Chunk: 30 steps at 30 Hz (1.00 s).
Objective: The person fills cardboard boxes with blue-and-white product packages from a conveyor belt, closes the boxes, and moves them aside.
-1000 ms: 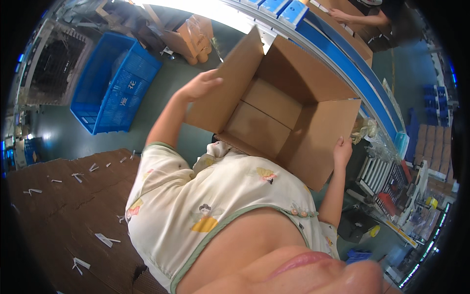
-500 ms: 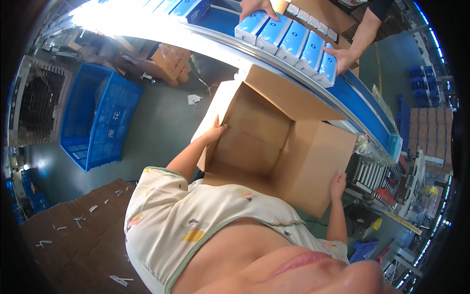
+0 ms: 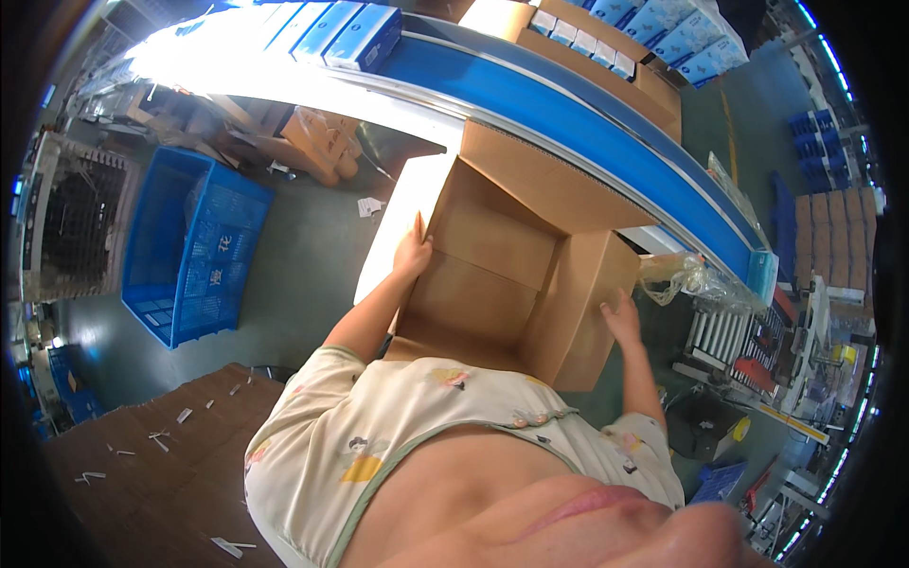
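An unfolded cardboard box [image 3: 492,275] stands upright in front of my body with its top open, and I can see bare brown walls and bottom inside. My left hand [image 3: 413,248] grips the left flap at its edge, thumb inside. On the other side, my right hand [image 3: 621,317] has its fingers spread against or just beside the right flap [image 3: 597,312]; contact is hard to tell. The far flap [image 3: 540,175] leans toward the blue conveyor belt [image 3: 568,123].
Blue-and-white packs [image 3: 350,36] ride on the belt at far left. Beyond it, another person holds a row of blue packs [image 3: 677,38] over a part-filled carton [image 3: 653,90]. A blue crate [image 3: 194,246] stands at left; a roller conveyor [image 3: 724,341] is at right.
The other person has lifted the row of packs off the belt and away to the far right. My right hand has loosened from the right flap, which has swung inward and more upright.
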Motion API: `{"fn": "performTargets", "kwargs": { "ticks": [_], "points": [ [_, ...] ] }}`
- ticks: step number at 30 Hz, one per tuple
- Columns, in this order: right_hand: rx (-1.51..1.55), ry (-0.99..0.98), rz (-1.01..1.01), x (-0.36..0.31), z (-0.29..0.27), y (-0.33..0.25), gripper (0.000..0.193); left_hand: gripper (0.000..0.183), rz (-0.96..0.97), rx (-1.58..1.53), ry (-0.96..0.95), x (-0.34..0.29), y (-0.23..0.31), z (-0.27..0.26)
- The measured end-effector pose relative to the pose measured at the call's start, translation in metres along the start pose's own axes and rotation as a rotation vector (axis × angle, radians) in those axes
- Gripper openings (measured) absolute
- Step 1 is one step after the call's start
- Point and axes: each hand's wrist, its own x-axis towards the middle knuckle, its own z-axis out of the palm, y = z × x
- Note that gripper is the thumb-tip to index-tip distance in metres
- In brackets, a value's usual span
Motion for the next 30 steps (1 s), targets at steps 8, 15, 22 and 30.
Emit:
{"fn": "performTargets", "kwargs": {
  "ticks": [8,15,22,30],
  "points": [
    [0.208,-0.583,-0.324,-0.214,0.008,-0.119,0.043,0.060,0.163,-0.045,0.009,0.002,-0.007,0.017],
    [-0.130,0.042,-0.571,-0.264,0.049,-0.119,0.034,0.059,0.077,-0.027,-0.111,0.000,0.000,0.008],
    [-0.287,0.634,-0.665,-0.306,0.193,-0.095,0.035,0.064,0.142,0.068,-0.092,0.017,-0.006,0.002],
    [-0.248,0.088,-0.542,-0.259,0.219,-0.097,0.054,0.081,1.015,0.771,-0.292,-0.088,-0.035,-0.045]
  ]
}}
